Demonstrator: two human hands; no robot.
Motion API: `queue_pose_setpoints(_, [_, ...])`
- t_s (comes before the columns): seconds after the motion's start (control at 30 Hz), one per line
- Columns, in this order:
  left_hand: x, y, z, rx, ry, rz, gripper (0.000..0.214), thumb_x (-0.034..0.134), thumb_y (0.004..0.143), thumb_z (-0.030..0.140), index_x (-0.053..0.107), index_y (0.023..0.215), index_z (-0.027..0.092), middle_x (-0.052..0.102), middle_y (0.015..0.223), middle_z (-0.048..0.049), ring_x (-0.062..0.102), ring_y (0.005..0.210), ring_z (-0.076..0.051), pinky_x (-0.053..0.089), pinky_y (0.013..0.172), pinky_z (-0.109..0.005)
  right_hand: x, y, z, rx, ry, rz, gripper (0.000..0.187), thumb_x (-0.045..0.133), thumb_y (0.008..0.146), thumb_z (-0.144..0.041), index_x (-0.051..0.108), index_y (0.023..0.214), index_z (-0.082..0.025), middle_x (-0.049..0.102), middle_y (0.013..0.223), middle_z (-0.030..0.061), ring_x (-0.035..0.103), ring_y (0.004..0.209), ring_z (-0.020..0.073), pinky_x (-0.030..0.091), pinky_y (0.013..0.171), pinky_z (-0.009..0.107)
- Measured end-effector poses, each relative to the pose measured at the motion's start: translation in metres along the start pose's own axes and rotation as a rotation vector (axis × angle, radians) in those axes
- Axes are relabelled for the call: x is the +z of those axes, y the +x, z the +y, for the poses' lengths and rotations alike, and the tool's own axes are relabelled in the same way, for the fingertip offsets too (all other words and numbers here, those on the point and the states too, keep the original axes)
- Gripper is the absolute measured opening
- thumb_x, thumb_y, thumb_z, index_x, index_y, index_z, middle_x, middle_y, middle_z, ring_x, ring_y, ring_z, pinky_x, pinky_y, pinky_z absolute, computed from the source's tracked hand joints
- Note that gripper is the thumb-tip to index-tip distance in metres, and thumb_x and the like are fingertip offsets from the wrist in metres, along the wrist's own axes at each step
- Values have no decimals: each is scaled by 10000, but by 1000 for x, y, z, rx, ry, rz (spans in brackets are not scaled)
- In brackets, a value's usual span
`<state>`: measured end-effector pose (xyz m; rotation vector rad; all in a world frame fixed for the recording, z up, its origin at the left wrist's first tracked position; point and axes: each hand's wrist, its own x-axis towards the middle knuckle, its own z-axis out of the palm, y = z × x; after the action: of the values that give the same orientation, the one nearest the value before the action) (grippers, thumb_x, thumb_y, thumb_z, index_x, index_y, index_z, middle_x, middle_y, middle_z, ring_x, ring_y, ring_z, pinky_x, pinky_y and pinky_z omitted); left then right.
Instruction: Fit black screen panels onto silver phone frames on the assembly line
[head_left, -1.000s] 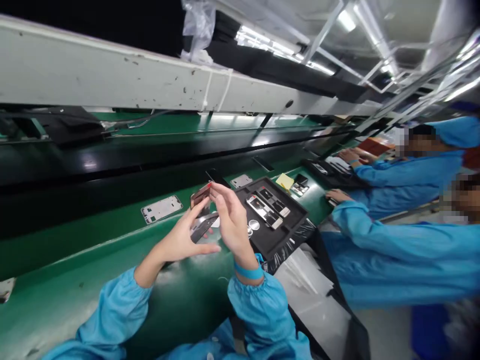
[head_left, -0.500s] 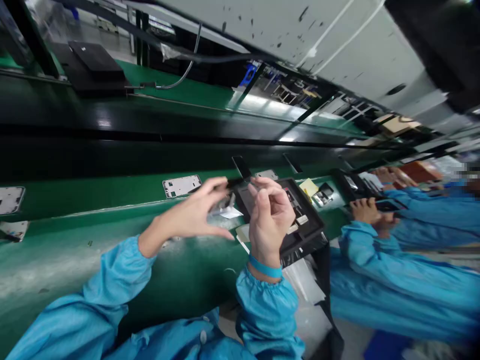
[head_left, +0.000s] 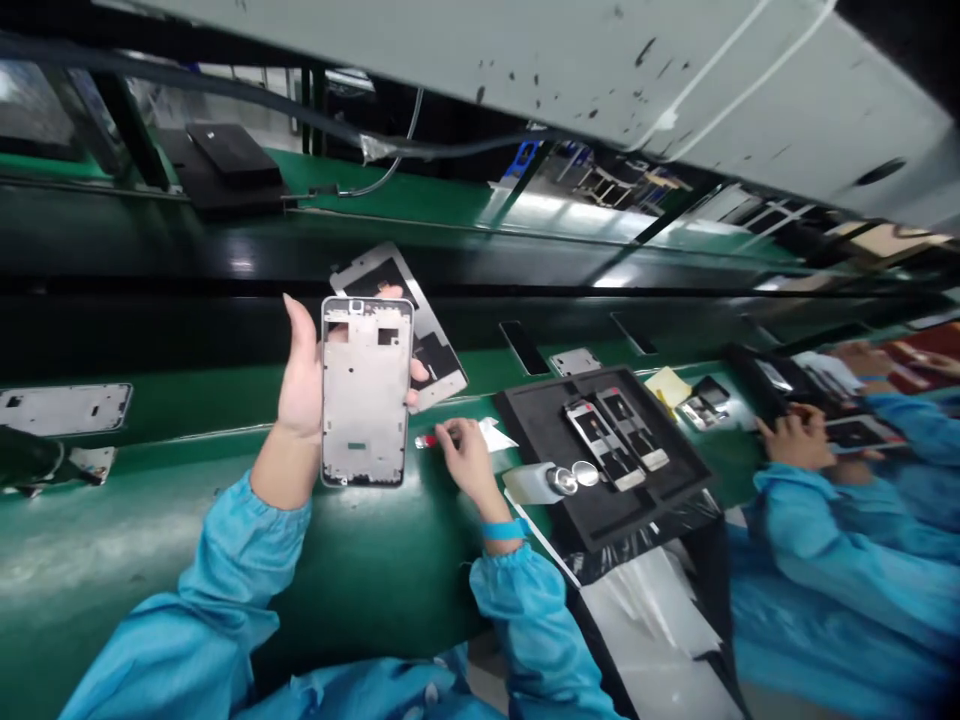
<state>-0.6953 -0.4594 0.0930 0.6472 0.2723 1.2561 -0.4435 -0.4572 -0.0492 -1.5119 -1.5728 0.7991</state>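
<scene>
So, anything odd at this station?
The left hand holds two metal phone frames, the rear frame skewed behind the front frame. A small red-tipped item also lies loose on the green belt, beside the right hand.

Left hand (head_left: pixel 300 390) raised, gripping a silver metal phone frame (head_left: pixel 366 392) upright, a second dark-backed metal frame (head_left: pixel 439 345) tilted behind it. Right hand (head_left: pixel 469 462) low on the green conveyor bench (head_left: pixel 150 530), fingertips (head_left: pixel 450 432) at a small red-tipped part (head_left: pixel 427 441). Black foam tray (head_left: pixel 536 420) just beside, carrying two more frames (head_left: pixel 615 445).
</scene>
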Motion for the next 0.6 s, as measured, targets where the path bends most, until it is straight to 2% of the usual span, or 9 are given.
queue_pose_setpoints(0.07, [5, -1, -8, -68, 12, -10, 963, 420, 902, 981, 642, 1470, 235, 817, 965, -103, 794, 729, -294, 642, 648, -422, -13, -1, -24, -17, 127, -34, 725, 373, 1004, -866, 704, 1062, -224, 727, 1003, 105, 704, 932, 273, 626, 841, 460])
queue_pose_setpoints(0.13, [11, -3, -18, -138, 26, -67, 987, 427, 899, 980, 599, 1538, 247, 819, 943, -107, 784, 686, -286, 635, 656, -425, -25, -4, -54, -30, 338, -147, 814, 204, 1050, -849, 704, 1230, -233, 764, 1040, 98, 746, 852, 243, 659, 772, 431])
queue_pose_setpoints(0.17, [14, -5, -23, -169, 30, -104, 993, 438, 902, 972, 570, 1573, 252, 821, 938, -108, 782, 681, -284, 632, 663, -421, -31, -6, -70, -26, 451, -220, 817, 206, 1055, -846, 717, 1233, -235, 771, 997, 85, 747, 776, 229, 671, 745, 424])
queue_pose_setpoints(0.23, [20, -10, -32, -221, 33, -182, 990, 436, 925, 948, 509, 1634, 261, 824, 947, -111, 792, 713, -288, 626, 680, -408, -39, -13, -96, 5, 617, -342, 739, 324, 1061, -829, 754, 1145, -233, 750, 851, 45, 717, 634, 204, 683, 698, 409])
queue_pose_setpoints(0.33, [30, -20, -38, -244, 39, -258, 982, 359, 972, 918, 434, 1688, 250, 822, 963, -126, 799, 763, -294, 621, 702, -404, -45, -28, -116, 21, 708, -416, 663, 418, 1055, -804, 777, 1071, -246, 681, 697, -3, 647, 502, 184, 680, 638, 399])
queue_pose_setpoints(0.4, [37, -28, -36, -222, 31, -267, 986, 314, 978, 919, 428, 1690, 248, 819, 1011, -137, 794, 770, -291, 620, 697, -404, -47, -38, -117, -10, 698, -401, 695, 373, 1057, -812, 784, 1146, -259, 680, 689, -2, 619, 475, 189, 682, 642, 424])
queue_pose_setpoints(0.47, [45, -35, -32, -182, 19, -246, 953, 302, 979, 919, 471, 1662, 276, 810, 1150, -148, 785, 771, -278, 625, 692, -409, -52, -51, -112, -57, 640, -321, 739, 279, 1075, -795, 771, 1264, -276, 732, 761, 30, 657, 537, 223, 690, 697, 473])
queue_pose_setpoints(0.6, [59, -43, -21, -94, 47, -218, 796, 310, 1005, 884, 608, 1531, 366, 654, 1559, -117, 768, 777, -243, 643, 661, -421, -73, -76, -96, -214, 492, -106, 758, 132, 1120, -659, 729, 1412, -293, 817, 1032, 122, 784, 876, 325, 677, 882, 579])
